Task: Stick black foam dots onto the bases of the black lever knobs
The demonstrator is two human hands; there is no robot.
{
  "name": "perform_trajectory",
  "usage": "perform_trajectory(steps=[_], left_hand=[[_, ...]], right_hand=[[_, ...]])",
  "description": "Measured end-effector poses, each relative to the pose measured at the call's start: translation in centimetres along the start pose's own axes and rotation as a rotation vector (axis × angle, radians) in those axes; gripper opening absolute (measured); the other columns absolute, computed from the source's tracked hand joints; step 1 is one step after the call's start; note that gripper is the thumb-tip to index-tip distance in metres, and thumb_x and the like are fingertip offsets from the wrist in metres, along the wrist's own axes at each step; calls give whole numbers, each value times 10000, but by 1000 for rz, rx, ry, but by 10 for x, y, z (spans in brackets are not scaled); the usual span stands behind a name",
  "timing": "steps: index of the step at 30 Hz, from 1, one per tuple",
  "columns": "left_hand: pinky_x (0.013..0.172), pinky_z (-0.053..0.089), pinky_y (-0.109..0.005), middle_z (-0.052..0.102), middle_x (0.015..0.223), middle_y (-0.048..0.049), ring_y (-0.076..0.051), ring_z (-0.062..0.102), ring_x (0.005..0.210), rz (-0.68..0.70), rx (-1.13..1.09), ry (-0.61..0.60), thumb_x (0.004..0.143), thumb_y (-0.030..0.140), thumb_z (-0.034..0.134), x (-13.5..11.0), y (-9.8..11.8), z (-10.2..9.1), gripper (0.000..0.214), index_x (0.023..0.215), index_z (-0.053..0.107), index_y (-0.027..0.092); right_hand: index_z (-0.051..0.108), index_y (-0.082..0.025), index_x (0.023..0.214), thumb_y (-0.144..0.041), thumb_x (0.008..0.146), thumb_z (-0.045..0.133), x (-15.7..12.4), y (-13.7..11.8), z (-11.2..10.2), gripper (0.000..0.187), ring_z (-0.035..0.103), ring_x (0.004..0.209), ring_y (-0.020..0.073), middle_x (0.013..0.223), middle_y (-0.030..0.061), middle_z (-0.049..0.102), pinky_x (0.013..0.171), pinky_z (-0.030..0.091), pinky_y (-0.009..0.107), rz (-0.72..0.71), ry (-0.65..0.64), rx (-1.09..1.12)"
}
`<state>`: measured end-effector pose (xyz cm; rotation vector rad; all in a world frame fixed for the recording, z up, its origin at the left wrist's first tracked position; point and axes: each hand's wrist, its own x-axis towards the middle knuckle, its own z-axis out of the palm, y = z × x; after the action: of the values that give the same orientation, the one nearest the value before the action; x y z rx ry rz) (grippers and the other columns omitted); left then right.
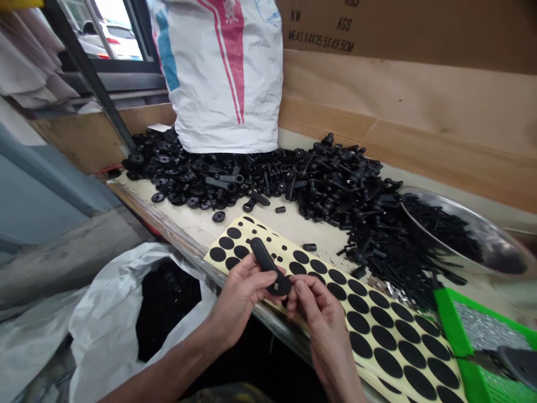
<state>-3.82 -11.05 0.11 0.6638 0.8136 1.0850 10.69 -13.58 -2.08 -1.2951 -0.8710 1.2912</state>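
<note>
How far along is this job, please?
Finished work is unclear, though the steel bowl holds black bolts. In hand: a black plastic lever between left hand and right hand. Still left: the big heap of black parts and the sheet of round black pads.

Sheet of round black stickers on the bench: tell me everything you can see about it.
The sheet of round black adhesive pads is cream-yellow backing paper carrying rows of matte black discs, with smaller black dots near the hands. It lies slantwise across the pale bench top, and its near edge runs past the bench's front edge. The left hand and right hand are above it, hiding part of it.
</note>
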Motion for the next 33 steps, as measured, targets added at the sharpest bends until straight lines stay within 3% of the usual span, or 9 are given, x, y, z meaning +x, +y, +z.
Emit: perform_trajectory(steps=[3, 5, 7, 9, 13, 16, 21, 26, 33], left_hand=[[500, 427, -222, 691, 933, -65, -145, 598, 613, 61, 318, 165, 814, 344, 648, -19, 36, -46, 235, 985, 654, 183], [500, 410, -225, 695, 818, -43, -155, 577, 597, 114, 703, 387, 776, 417, 681, -35, 61, -83, 273, 941, 693, 200], [558, 423, -249, 694, 846, -33, -154, 553, 595, 251, 1138, 584, 755, 439, 695, -46, 76, -111, 264, 911, 714, 227], [675, 448, -287, 685, 937, -43, -179, 574, 694, 432, 1444, 564, 825, 414, 627, -45, 77, -123, 228, 945, 718, 243], [936, 394, -413, 621, 1164, -84, -267, 510, 1056, 701, 1700, 133, 912, 308, 532, -14, 49, -102, 230, 1067, 692, 251], [946, 374, -459, 585, 1218, -103, -298, 449, 1118, 724, 1818, -14, 901, 284, 558, 9, 32, -86, 267, 1151, 643, 251], [939, 340, -489, 564, 1246, -122, -324, 430, 1147, 743, 1876, -23, 889, 285, 574, 16, 26, -90, 327, 1213, 582, 238], [946, 303, -525, 561, 1284, -133, -356, 431, 1165, 717, 1853, -39, 885, 317, 579, 11, 25, -92, 282, 1147, 603, 216], [987, 297, -486, 628, 1205, -113, -308, 472, 1165, 678, 1566, 9, 835, 292, 640, 10, 32, -95, 379, 1194, 559, 204]], right_hand=[[648, -205, 988, -488, 840, 622, 1, 3, -5, 320, 557, 633, 126, 729, -7, 612, 588, 471, 237, -43, 91, -148], [655, -212, 1007, -488, 859, 591, 4, 3, -6, 319, 572, 656, 143, 768, 8, 625, 613, 481, 264, -137, 150, -336], [669, -220, 998, -455, 894, 544, 10, 5, 2, 286, 586, 713, 162, 847, 31, 635, 664, 483, 290, -307, 138, -542], [677, -225, 1014, -397, 930, 488, 19, 7, 18, 269, 583, 764, 175, 930, 52, 623, 682, 469, 301, -494, 70, -742], [684, -207, 1045, -337, 943, 445, 35, 17, 57, 290, 527, 777, 218, 886, 82, 579, 642, 416, 331, -650, 15, -1020], [694, -204, 993, -306, 920, 468, 43, 24, 70, 258, 508, 783, 225, 853, 80, 564, 690, 412, 356, -650, -14, -1022], [679, -229, 914, -258, 881, 496, 52, 26, 66, 188, 545, 812, 194, 872, 40, 574, 730, 428, 334, -551, -75, -911], [657, -245, 870, -212, 772, 538, 61, 25, 62, 158, 562, 894, 198, 945, 24, 579, 786, 427, 341, -461, -165, -785], [628, -231, 778, -225, 763, 528, 56, 7, 61, 101, 563, 954, 204, 978, 29, 580, 845, 431, 351, -359, -249, -564]])
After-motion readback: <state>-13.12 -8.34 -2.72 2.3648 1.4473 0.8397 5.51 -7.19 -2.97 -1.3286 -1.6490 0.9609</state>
